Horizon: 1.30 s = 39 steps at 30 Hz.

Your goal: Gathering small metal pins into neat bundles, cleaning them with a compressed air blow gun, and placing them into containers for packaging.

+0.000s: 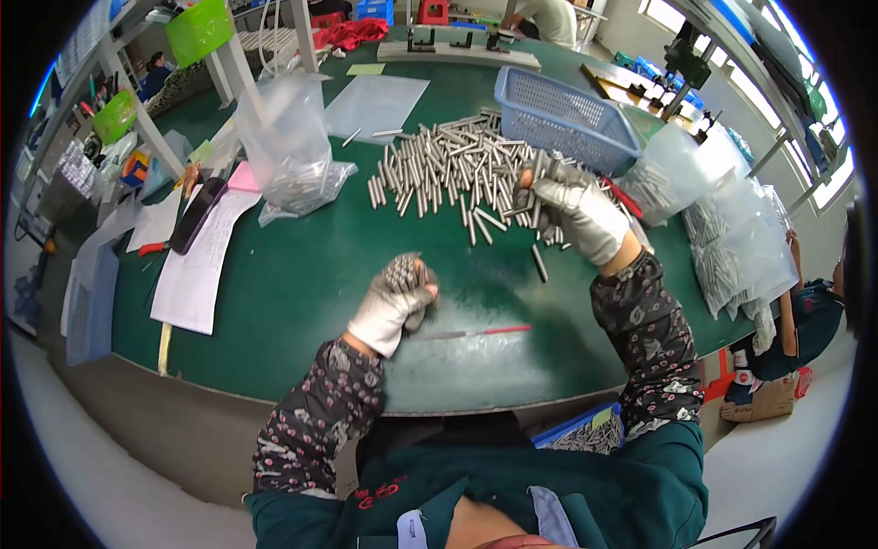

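In the head view, a bundle of metal rods [402,272] is kept clenched in the left hand [391,306] above the green desk [302,274], ends up. More rods are being gripped by the right hand [574,212] at the loose rod pile [448,169]. Probably the ends should be evened before more are added. Free room is left between the hands; the blue basket [562,114] is close behind the right hand.

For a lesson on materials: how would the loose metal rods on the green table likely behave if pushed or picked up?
The rods look round and smooth, so they would probably roll on the table. They look like stiff metal, likely heavy for their size. The left hand holds a bundle, so single ones may slip.
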Motion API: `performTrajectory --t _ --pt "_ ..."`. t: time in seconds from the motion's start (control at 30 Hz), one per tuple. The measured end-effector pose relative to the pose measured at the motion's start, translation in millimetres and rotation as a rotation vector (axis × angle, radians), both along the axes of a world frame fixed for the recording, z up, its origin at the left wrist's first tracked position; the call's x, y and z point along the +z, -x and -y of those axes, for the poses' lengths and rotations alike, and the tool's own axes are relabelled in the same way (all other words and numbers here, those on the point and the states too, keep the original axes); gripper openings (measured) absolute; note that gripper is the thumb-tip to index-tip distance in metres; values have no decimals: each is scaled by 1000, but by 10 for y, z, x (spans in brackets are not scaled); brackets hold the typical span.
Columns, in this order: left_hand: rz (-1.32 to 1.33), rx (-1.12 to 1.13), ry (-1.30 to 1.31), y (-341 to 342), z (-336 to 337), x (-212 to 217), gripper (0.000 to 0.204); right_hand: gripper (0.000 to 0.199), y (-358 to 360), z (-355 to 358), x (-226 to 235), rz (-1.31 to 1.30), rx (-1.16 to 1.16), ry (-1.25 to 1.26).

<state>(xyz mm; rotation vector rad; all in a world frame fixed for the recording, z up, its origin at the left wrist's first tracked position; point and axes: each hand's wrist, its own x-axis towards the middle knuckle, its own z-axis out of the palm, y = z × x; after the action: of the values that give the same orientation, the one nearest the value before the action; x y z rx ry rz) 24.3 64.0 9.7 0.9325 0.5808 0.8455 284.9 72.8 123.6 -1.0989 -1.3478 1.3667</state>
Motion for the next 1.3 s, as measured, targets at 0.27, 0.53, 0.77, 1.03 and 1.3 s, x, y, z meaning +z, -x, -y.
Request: performTrajectory --t 0.27,0.53,0.77,1.03,1.3 --pt "14 80 -60 -80 26 157 19 18 764 320 -738 -386 73 129" --pt "-50 44 20 -8 44 150 19 14 810 378 -815 -336 6 200" --pt "-184 4 -93 -75 50 104 31 32 1023 334 -1031 153 -217 -85" --pt "-92 137 -140 -99 31 12 28 37 1061 356 -972 95 -212 -170" --pt "-88 154 -132 -76 1 -30 30 48 1037 348 -1013 99 -269 -191"
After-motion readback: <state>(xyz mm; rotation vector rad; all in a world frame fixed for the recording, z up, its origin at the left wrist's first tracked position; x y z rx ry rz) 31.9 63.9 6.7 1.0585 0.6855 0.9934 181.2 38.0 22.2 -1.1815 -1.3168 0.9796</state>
